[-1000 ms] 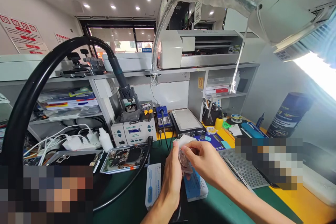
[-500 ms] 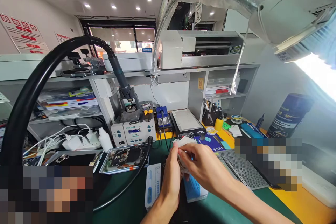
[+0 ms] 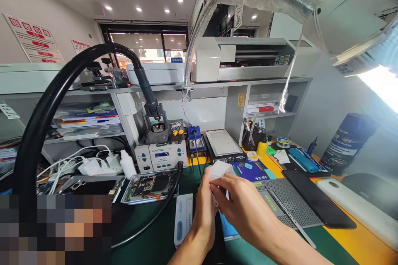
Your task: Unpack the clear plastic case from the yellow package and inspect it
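Note:
My left hand (image 3: 203,211) and my right hand (image 3: 242,205) meet just above the green mat (image 3: 149,240), fingers pinched together on a small white packet (image 3: 220,169) whose top edge shows above my fingertips. What the packet contains is hidden by my fingers. Under my hands lies a blue and white box (image 3: 228,230), and to their left a slim white case with blue print (image 3: 183,223).
A hot-air station (image 3: 161,155) with its black hose (image 3: 62,87) stands behind, next to an opened phone (image 3: 147,186) and a phone frame (image 3: 90,184). To the right lie a grey perforated mat (image 3: 286,201) with tweezers, a black phone (image 3: 319,203) and a dark can (image 3: 346,143).
My hands closed over the packet, hiding the clear round piece seen earlier. The view shifted slightly, and the black phone on the right now shows.

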`<action>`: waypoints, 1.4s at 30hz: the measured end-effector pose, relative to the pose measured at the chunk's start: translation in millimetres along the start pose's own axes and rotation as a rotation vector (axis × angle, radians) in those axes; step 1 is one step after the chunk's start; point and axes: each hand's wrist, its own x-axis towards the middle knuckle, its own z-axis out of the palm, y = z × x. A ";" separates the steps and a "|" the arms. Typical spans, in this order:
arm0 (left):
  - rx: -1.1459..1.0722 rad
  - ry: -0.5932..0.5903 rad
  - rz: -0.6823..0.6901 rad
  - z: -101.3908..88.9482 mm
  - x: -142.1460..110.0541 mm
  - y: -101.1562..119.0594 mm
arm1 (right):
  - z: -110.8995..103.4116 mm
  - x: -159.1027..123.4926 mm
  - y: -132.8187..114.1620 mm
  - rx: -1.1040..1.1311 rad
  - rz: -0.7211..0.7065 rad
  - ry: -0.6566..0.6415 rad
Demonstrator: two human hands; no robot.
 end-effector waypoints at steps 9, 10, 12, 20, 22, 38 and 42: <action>-0.107 -0.007 -0.039 3.3 1.7 3.9 | 11.8 -13.8 3.6 -0.061 -0.028 0.015; -0.122 -0.011 -0.038 4.0 1.4 4.2 | 13.2 -15.3 4.4 -0.072 -0.037 0.016; -0.153 -0.021 -0.038 5.6 0.8 5.0 | 15.6 -18.0 5.8 -0.091 -0.057 0.025; -0.218 0.000 -0.020 7.1 4.6 6.4 | 21.6 -26.1 9.5 -0.154 -0.139 0.117; -0.207 0.022 -0.020 5.2 6.7 6.1 | 22.8 -28.4 10.9 -0.142 -0.135 0.130; -0.126 0.096 -0.030 8.3 4.2 14.3 | 13.9 -45.4 29.7 0.154 0.066 0.119; -0.099 0.059 -0.027 11.2 1.6 16.9 | 2.2 -45.8 31.7 0.292 0.217 0.083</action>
